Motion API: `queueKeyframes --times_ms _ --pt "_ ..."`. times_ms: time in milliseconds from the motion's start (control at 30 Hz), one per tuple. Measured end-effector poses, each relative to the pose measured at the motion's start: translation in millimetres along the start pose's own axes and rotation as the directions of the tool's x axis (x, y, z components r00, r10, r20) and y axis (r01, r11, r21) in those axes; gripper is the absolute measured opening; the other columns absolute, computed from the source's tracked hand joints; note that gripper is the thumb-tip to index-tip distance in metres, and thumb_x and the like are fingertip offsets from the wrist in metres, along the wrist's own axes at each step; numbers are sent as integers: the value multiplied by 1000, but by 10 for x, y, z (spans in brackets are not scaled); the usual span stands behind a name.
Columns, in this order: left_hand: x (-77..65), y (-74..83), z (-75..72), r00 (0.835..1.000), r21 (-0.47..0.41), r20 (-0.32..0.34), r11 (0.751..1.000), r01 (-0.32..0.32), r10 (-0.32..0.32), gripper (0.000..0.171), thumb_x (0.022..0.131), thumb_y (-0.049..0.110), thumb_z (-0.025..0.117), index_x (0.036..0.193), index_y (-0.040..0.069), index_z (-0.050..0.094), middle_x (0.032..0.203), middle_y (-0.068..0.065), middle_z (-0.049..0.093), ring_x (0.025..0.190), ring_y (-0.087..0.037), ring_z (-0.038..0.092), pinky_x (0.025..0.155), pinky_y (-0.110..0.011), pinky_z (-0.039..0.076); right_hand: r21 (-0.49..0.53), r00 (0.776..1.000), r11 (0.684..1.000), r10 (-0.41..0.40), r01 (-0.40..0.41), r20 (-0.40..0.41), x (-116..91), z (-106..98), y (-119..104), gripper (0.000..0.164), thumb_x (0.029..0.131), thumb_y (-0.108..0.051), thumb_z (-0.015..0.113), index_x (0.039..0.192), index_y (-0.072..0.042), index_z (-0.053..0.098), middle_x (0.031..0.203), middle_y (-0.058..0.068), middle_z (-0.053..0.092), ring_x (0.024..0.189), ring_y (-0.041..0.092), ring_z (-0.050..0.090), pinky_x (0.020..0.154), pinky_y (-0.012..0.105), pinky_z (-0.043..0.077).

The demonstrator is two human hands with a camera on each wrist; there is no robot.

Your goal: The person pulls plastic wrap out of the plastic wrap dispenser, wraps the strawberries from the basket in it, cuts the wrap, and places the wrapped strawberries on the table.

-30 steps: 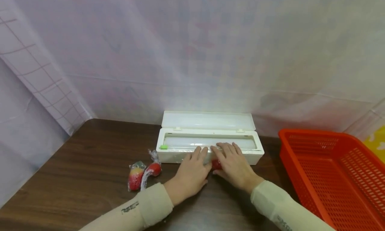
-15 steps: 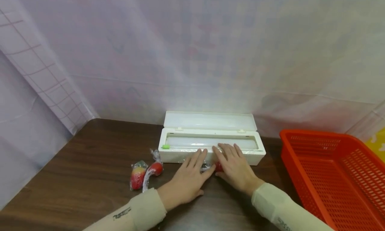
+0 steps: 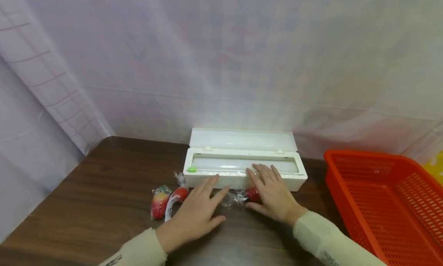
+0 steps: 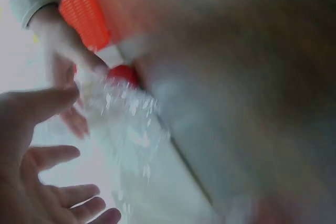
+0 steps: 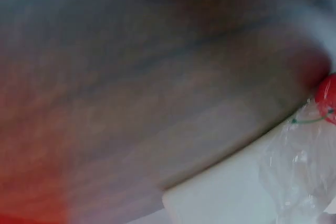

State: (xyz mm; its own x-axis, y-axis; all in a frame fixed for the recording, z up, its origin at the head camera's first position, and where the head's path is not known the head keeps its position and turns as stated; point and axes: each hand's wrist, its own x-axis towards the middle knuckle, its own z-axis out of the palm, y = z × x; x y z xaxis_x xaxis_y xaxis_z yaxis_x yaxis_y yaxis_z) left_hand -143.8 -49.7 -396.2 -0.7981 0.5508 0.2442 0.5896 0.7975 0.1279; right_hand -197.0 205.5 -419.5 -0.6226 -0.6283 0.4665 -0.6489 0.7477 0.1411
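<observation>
A red round fruit (image 3: 253, 193) lies before the white cling film box (image 3: 207, 180), with clear film (image 3: 232, 198) bunched out from its left side. A green stem shows beside the fruit (image 5: 327, 100) in the right wrist view. My right hand (image 3: 273, 197) is right over the fruit, its fingers spread and fairly straight towards the box's front edge. My left hand (image 3: 194, 214) is spread over the table left of the film, thumb apart, holding nothing. In the left wrist view the film glints beyond the left hand (image 4: 31, 182); the fruit (image 4: 123, 74) sits by the other hand.
Two film-wrapped fruits lie at the left: one red and yellow (image 3: 159, 206), one red (image 3: 180, 193) with a twisted film tail. The box lid (image 3: 242, 139) stands raised at the back, and a green slider (image 3: 192, 169) sits on the front edge. A red basket (image 3: 349, 204) stands at the right.
My left hand has moved left and towards me, away from the fruit, uncovering the bunched film. My right hand stays by the fruit almost unmoved.
</observation>
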Motion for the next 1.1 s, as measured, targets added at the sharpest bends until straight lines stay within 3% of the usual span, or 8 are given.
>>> queueKeyframes --times_ms 100,167,233,333,467,633,800,1100 --pt "5 -149 -133 982 -53 -173 996 64 -73 55 81 39 72 128 15 58 135 -15 54 123 -32 53 99 -49 47 58 994 996 -66 71 -83 78 -73 23 79 79 -55 66 137 -5 44 136 19 47 127 36 44 106 57 34" --pt "52 -274 -222 952 -95 -263 986 136 -156 50 79 39 74 122 14 62 126 -12 60 114 -29 57 95 -47 49 92 984 989 -104 118 -143 183 -135 28 65 81 -45 69 129 -5 52 130 17 52 121 34 49 104 53 38" --pt "111 -406 -283 925 -113 -300 971 210 -235 52 78 42 75 120 14 64 121 -11 61 110 -28 57 91 -45 50 119 978 983 -116 138 -176 310 -192 1 50 81 -35 72 120 -7 60 121 13 58 113 30 55 99 47 43" --pt "195 -550 -316 913 -121 -254 947 298 -320 58 76 51 74 121 15 64 124 -14 58 112 -32 53 92 -48 47 156 983 980 -96 121 -158 531 -265 -109 30 82 -26 73 107 -11 68 105 5 64 98 21 61 88 38 50" --pt "274 -623 -286 930 -98 -169 945 313 -326 49 74 55 72 109 20 71 128 -16 56 113 -35 54 90 -50 48 224 998 974 -29 43 -64 832 -340 -343 17 86 -25 70 100 -15 71 96 -1 66 90 15 62 79 31 53" --pt "297 -622 -256 931 -123 -169 944 307 -325 42 73 48 77 104 19 72 124 -14 57 109 -31 58 82 -44 53 268 999 963 26 -30 18 1116 -338 -621 16 87 -25 68 100 -17 72 98 -3 68 93 15 62 80 31 54" --pt "271 -615 -258 916 -199 -127 915 352 -380 42 72 39 81 105 15 68 125 -11 56 111 -28 57 81 -42 53 229 997 972 35 -49 65 1249 -278 -812 23 86 -32 68 103 -17 73 98 -2 70 91 16 62 77 30 55" --pt "287 -608 -257 914 -244 -97 900 362 -394 35 75 32 80 103 15 70 128 -14 51 99 -28 60 67 -37 52 101 999 995 12 -7 -52 1251 -96 -863 17 86 -27 69 99 -18 73 85 -5 69 74 14 59 62 28 49"
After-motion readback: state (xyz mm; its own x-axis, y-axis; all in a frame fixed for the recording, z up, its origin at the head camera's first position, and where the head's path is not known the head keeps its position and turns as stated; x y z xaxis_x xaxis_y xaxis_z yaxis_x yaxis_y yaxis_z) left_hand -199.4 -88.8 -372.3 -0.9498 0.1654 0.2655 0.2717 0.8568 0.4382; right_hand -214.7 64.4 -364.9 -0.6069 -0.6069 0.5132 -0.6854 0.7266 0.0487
